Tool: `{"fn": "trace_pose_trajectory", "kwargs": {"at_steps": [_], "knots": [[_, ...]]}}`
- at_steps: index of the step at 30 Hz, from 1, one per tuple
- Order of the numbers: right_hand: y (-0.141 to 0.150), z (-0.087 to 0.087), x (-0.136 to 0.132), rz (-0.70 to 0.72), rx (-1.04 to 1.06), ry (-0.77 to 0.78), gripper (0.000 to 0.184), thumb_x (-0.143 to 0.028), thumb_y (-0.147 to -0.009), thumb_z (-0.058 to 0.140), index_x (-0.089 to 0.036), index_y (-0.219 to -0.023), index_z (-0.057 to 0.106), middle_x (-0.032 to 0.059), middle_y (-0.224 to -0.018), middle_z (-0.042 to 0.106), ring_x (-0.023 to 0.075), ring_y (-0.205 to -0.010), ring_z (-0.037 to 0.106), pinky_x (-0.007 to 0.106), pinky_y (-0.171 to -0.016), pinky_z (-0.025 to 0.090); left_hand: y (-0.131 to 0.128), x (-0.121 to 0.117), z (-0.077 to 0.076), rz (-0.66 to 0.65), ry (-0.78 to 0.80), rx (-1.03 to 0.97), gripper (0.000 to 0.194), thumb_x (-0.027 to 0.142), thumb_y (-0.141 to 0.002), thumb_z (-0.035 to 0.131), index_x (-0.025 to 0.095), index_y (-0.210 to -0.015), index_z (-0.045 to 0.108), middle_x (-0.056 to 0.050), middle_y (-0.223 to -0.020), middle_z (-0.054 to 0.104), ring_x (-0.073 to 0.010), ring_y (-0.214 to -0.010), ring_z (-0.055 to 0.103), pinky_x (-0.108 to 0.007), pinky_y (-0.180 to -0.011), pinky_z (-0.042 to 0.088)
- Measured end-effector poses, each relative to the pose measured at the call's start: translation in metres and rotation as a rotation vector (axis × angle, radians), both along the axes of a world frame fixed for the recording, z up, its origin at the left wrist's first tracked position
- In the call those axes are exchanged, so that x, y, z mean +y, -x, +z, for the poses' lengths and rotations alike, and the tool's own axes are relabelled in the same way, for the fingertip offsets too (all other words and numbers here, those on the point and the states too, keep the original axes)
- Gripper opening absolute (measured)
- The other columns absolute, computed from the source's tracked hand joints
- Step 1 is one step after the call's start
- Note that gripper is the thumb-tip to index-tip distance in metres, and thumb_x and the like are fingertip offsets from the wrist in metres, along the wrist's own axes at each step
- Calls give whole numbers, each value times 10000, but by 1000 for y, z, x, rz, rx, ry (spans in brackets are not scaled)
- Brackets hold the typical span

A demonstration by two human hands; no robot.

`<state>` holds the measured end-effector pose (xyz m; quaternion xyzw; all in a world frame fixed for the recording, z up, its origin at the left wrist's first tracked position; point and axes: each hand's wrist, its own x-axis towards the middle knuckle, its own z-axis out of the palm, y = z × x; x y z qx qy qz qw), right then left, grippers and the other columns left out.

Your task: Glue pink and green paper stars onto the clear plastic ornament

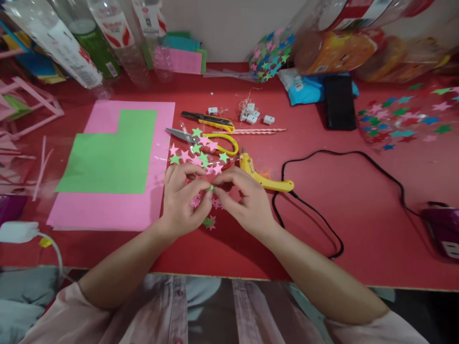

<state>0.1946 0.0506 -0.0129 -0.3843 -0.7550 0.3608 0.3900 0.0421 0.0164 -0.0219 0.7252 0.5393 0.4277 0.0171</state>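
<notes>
A small green paper piece (211, 188) is pinched between the fingertips of both my hands, just above the red table. My left hand (184, 198) closes on it from the left, my right hand (247, 198) from the right. The fingers hide most of its shape. Pink and green paper stars (203, 158) lie beyond my fingers, partly over the scissors (225, 142) with yellow handles. More pink stars (216, 204) and a green star (208, 222) lie under and nearer than my hands. A yellow glue gun (267, 179) rests beside my right hand.
Pink sheets (107, 210) with a green sheet (114, 162) on top lie left. Behind are a cutter knife (208, 118), a striped pencil (251, 131), small white blocks (251, 113) and bottles (114, 38). A black cable (315, 153) loops right, near a phone (340, 102) and bagged stars (405, 117).
</notes>
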Motion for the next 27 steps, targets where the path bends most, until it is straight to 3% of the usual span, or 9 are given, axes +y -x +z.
{"fn": "trace_pose_trajectory", "kwargs": {"at_steps": [12,18,27], "knots": [[6,3,2,-3,74,139,79,-151,-787,556,-200,-725,551,-35,-716,577,98,-675,516,238,-651,420,3,2,-3,38,-26,-12,56,169,-745,583,214,-780,584,-46,-970,577,-192,-896,523,-389,-819,422],[9,4,6,0,106,184,60,-182,-779,560,-197,-721,556,-33,-707,575,95,-659,507,241,-635,413,8,3,-4,51,-90,68,120,177,-718,625,221,-819,577,-52,-993,575,-201,-904,528,-396,-818,416],[16,5,5,-2,165,272,68,-198,-747,561,-187,-683,541,-48,-671,536,79,-622,465,238,-618,390,9,-1,-5,86,-61,80,281,150,-653,643,231,-904,545,-82,-1092,537,-256,-1031,506,-434,-857,409]]}}
